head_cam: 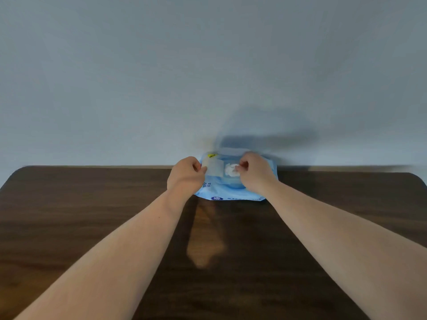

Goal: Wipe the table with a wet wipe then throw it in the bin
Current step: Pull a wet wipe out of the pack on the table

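A blue wet wipe pack (233,181) lies at the far edge of the dark wooden table (92,215), just above frame centre, against the grey wall (208,65). Its opening shows a white wet wipe (230,170). The left hand (186,175) pinches the peeled-back flap (213,169); the right hand (253,173) pinches the wipe. The near tabletop is bare between both forearms.

Wipes pack (233,181) partly hidden behind both hands, its print too small to read — far right surface (92,215) edge blurred, near edge cut off
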The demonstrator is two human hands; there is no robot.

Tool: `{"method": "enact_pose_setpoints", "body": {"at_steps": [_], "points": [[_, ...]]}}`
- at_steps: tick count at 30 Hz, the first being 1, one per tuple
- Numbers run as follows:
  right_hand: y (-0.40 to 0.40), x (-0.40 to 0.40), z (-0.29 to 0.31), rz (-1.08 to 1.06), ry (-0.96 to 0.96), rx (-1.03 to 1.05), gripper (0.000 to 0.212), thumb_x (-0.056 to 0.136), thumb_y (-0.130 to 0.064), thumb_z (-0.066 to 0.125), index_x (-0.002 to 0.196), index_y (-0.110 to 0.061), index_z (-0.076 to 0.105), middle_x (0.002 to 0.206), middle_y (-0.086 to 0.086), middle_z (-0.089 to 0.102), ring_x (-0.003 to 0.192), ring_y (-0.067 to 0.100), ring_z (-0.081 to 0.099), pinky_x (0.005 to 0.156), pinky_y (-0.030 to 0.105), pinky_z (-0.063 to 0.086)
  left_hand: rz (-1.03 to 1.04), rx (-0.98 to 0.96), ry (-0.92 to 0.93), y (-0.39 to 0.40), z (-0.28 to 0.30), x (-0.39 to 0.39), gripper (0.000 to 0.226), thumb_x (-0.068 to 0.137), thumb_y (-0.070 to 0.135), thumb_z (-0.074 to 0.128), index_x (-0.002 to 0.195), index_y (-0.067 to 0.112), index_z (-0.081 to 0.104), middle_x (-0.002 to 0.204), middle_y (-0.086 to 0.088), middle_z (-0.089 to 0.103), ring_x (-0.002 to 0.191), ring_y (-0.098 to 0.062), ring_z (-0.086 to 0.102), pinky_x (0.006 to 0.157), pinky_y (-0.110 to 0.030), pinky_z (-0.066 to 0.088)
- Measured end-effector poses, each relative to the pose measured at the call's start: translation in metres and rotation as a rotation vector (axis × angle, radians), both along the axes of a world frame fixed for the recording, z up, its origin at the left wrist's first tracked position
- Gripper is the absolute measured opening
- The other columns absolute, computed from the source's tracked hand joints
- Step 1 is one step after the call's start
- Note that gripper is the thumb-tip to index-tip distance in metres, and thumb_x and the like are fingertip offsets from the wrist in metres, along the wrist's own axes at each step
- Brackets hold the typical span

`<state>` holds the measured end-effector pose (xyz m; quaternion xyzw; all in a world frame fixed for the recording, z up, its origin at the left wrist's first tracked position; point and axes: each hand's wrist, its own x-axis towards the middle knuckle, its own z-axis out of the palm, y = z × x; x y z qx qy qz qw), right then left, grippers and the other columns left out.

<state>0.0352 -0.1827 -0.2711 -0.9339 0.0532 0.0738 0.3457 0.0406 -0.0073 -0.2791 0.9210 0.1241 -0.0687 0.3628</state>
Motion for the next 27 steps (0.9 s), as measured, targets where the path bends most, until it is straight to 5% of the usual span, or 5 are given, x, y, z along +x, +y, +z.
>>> {"method": "enact_pose_setpoints", "body": {"at_steps": [5, 10, 19, 23, 27], "points": [[-0.011, -0.005, 0.024, -0.201, -0.044, 0.289, 0.012, 0.089, -0.018, 0.061, 0.080, -0.014, 0.053, 0.088, 0.005, 0.058, 0.085, 0.028, 0.059, 0.077, 0.039, 0.050, -0.013, 0.036, 0.061, -0.004, 0.006, -0.001, 0.018, 0.089, 0.029, 0.057, 0.076, 0.018, 0.050, 0.081, 0.001, 0.057, 0.081, -0.022, 0.055, 0.067, -0.030, 0.039], [-0.026, -0.018, 0.051, -0.324, 0.064, 0.590, 0.016, 0.089, -0.012, 0.061, 0.077, -0.011, 0.050, 0.095, 0.012, 0.062, 0.075, 0.020, 0.063, 0.066, 0.032, 0.059, -0.079, -0.141, -0.109, -0.013, 0.026, -0.012, 0.038, 0.086, 0.028, 0.066, 0.121, 0.019, 0.053, 0.109, 0.004, 0.054, 0.097, -0.014, 0.054, 0.085, -0.030, 0.045], [-0.019, -0.044, 0.073, -0.255, 0.136, 0.738, 0.018, 0.086, -0.012, 0.069, 0.082, -0.007, 0.052, 0.089, 0.010, 0.060, 0.074, 0.019, 0.064, 0.071, 0.037, 0.061, -0.251, -0.450, -0.040, -0.033, 0.067, -0.040, 0.015, 0.084, 0.016, 0.070, 0.098, 0.010, 0.071, 0.092, 0.000, 0.071, 0.076, 0.002, 0.061, 0.067, -0.005, 0.045], [-0.015, -0.055, 0.077, -0.246, 0.157, 0.789, 0.018, 0.086, -0.006, 0.068, 0.102, -0.008, 0.060, 0.098, 0.014, 0.065, 0.082, 0.024, 0.069, 0.069, 0.033, 0.060, -0.349, -0.490, 0.004, -0.028, 0.074, -0.050, 0.028, 0.081, 0.019, 0.074, 0.108, 0.013, 0.070, 0.094, 0.006, 0.072, 0.092, -0.005, 0.065, 0.086, -0.017, 0.047], [-0.011, -0.062, 0.077, -0.300, 0.162, 0.783, 0.011, 0.087, -0.008, 0.067, 0.096, -0.003, 0.063, 0.096, 0.013, 0.067, 0.080, 0.021, 0.069, 0.062, 0.028, 0.059, -0.399, -0.488, 0.063, -0.026, 0.079, -0.063, 0.042, 0.071, 0.031, 0.082, 0.108, 0.017, 0.068, 0.099, 0.009, 0.071, 0.094, -0.003, 0.066, 0.083, -0.019, 0.052]]}}
